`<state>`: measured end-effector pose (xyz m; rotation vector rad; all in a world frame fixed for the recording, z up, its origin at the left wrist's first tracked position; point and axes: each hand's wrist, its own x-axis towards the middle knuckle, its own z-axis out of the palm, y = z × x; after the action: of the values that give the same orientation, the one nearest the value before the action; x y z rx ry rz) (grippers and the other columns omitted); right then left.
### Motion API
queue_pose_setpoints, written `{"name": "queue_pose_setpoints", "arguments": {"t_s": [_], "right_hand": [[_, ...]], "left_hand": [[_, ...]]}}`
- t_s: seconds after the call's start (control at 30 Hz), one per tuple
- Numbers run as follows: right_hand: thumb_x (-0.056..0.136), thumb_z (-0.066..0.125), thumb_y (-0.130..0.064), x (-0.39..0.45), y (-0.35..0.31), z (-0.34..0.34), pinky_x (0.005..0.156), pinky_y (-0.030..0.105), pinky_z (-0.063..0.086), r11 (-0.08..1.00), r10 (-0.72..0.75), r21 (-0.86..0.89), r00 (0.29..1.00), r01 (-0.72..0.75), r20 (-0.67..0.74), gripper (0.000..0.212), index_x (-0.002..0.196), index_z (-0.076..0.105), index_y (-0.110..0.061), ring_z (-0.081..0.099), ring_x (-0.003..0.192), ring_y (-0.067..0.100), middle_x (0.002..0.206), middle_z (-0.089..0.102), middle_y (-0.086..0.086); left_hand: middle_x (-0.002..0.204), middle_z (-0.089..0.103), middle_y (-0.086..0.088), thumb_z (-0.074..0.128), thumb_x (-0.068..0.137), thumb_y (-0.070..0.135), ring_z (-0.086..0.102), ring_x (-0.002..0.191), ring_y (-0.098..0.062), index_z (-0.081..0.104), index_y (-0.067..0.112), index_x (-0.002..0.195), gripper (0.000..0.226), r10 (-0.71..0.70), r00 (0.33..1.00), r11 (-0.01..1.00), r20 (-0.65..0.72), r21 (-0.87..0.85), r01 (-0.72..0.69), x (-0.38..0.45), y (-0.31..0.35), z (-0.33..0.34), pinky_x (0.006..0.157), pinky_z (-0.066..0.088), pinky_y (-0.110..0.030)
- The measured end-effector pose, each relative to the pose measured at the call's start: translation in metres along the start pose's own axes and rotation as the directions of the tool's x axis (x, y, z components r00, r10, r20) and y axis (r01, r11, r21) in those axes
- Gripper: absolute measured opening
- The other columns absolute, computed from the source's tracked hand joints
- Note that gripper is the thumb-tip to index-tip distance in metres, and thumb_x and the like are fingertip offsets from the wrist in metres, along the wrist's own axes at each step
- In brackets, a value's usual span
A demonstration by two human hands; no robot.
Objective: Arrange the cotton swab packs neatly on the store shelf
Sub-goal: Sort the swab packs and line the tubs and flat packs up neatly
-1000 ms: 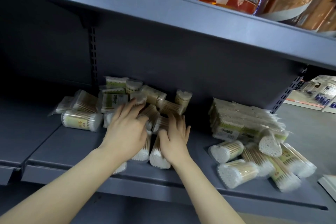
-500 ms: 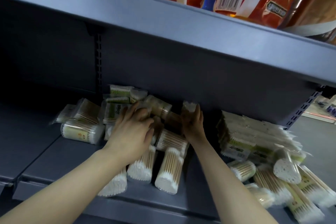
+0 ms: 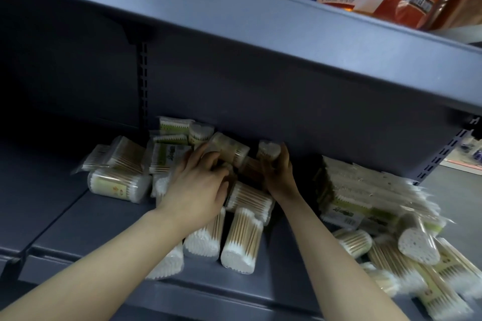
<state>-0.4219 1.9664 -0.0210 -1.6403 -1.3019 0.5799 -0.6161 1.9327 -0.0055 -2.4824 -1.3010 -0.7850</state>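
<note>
Your left hand (image 3: 198, 185) sits on swab pile (image 3: 182, 154), fingers curled round pack. Right hand (image 3: 280, 172) grips upright pack (image 3: 268, 150) at 12 o'clock, by back wall.

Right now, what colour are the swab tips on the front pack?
White tips on the front cotton swab pack, tan sticks; head view.

grey metal shelving (image 3: 86, 219), slotted upright (image 3: 144, 81), possibly shop floor (image 3: 459, 185) right.

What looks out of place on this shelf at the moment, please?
The clear plastic cotton swab packs lie jumbled at mixed angles on the grey metal shelf. At the right, round tubs have tumbled against the stacked flat packs, near the front edge.
</note>
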Motion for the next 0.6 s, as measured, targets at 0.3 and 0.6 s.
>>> {"name": "queue_pose_setpoints", "arguments": {"t_s": [0.3, 0.6], "right_hand": [[0.091, 0.052, -0.022, -0.039, -0.036, -0.001, 0.111, 0.038, 0.019, 0.952, -0.183, -0.237, 0.981, 0.193, 0.067, 0.064, 0.145, 0.018, -0.028, 0.016, 0.137, 0.027, 0.15, 0.016, 0.006], [0.085, 0.055, -0.014, -0.059, -0.052, 0.021, 0.099, 0.022, 0.024, 0.9, -0.259, -0.315, 0.95, 0.303, 0.172, 0.05, 0.134, 0.043, -0.021, 0.031, 0.128, 0.023, 0.135, 0.038, 0.008]], "left_hand": [[0.095, 0.069, -0.009, 0.038, 0.071, 0.033, 0.065, 0.083, -0.037, 0.071, 0.014, 0.091, 0.043, -0.061, 0.998, 0.997, 0.024, 0.051, 0.06, -0.012, -0.004, -0.012, 0.068, 0.053, -0.048], [0.09, 0.067, -0.008, 0.036, 0.078, 0.032, 0.061, 0.073, -0.034, 0.071, 0.013, 0.085, 0.04, -0.227, 0.972, 0.968, -0.054, -0.124, 0.219, -0.031, -0.021, -0.03, 0.063, 0.049, -0.038]]}}
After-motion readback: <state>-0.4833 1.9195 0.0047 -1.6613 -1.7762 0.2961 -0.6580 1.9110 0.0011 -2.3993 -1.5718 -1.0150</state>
